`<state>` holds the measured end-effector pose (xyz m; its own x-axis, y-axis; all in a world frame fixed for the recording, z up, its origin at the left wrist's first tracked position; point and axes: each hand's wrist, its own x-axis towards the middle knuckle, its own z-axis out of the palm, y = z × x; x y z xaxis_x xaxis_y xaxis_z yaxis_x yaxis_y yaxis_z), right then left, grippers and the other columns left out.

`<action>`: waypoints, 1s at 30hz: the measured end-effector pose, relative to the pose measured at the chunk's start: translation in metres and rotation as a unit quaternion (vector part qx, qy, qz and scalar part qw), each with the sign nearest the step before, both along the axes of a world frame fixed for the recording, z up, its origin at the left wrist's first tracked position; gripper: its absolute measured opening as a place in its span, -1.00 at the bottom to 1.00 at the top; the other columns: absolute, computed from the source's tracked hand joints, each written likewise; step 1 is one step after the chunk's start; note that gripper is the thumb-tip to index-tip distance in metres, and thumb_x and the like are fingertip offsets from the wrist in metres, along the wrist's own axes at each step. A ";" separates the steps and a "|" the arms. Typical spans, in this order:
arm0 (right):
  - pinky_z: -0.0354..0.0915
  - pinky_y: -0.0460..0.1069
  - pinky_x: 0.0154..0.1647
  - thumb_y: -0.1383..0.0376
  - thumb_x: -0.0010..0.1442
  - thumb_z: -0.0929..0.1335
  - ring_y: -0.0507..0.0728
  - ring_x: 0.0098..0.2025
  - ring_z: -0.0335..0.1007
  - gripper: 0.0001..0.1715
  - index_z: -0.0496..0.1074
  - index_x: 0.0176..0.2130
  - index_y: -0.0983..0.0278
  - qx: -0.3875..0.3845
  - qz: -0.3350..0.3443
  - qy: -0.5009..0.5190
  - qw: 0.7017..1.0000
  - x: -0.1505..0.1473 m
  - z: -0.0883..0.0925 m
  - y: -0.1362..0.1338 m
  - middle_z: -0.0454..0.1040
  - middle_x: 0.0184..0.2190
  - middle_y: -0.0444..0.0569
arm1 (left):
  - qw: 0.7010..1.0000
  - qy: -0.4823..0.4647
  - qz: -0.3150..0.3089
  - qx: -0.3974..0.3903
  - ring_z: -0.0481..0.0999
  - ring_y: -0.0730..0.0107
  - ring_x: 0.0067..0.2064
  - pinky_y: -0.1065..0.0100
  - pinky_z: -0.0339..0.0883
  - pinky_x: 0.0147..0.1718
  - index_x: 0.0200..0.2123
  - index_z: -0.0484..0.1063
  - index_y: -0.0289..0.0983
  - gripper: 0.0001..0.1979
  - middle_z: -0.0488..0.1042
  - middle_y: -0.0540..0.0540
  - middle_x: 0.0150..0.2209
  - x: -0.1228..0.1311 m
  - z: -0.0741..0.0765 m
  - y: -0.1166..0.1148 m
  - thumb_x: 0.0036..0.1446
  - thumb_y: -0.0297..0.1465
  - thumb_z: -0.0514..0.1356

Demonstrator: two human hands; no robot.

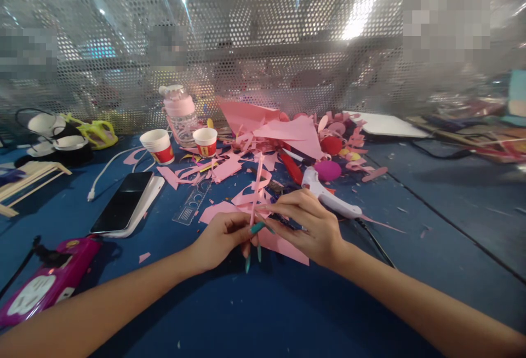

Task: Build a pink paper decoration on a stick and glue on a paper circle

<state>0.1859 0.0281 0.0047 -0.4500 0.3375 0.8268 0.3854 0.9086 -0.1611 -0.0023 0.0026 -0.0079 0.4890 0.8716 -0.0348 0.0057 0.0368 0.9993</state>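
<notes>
My left hand (222, 237) and my right hand (308, 221) meet over the blue table (263, 309). Both pinch a thin rolled pink paper strip (257, 183) that stands nearly upright between them. The left fingers close on its lower end. The right fingers close on it from the right side. A pink paper sheet (283, 243) lies flat under the hands. A white glue gun (329, 196) lies just behind my right hand.
Pink paper scraps (263, 144) are heaped behind the hands, with red and magenta balls (329, 169). Two paper cups (158, 146), a pink-lidded bottle (181, 111), a clear ruler (193, 202), a phone (125, 202) and a magenta power strip (45, 284) sit on the left. A perforated metal screen (263, 35) backs the table.
</notes>
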 end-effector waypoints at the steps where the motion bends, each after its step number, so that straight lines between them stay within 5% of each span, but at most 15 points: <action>1: 0.30 -0.03 -0.30 0.44 0.01 0.42 0.02 -0.34 0.34 -0.67 0.41 -0.17 0.26 0.002 0.000 -0.002 1.000 0.000 0.000 -0.001 0.40 -0.38 -0.08 | 1.000 0.002 -0.001 0.002 0.32 0.60 -0.62 0.49 0.20 -0.57 -0.49 0.37 -0.34 -0.76 0.34 0.05 -0.57 0.000 0.000 0.000 0.08 -0.27 0.15; 30: 0.31 0.01 -0.28 0.40 0.03 0.41 0.06 -0.32 0.36 -0.66 0.37 -0.15 0.23 0.010 -0.008 -0.005 1.000 0.002 0.004 -0.004 0.41 -0.35 -0.06 | 1.000 -0.011 0.005 -0.018 0.40 0.55 -0.60 0.48 0.27 -0.55 -0.50 0.40 -0.37 -0.74 0.40 0.00 -0.59 -0.001 -0.002 -0.001 0.06 -0.27 0.18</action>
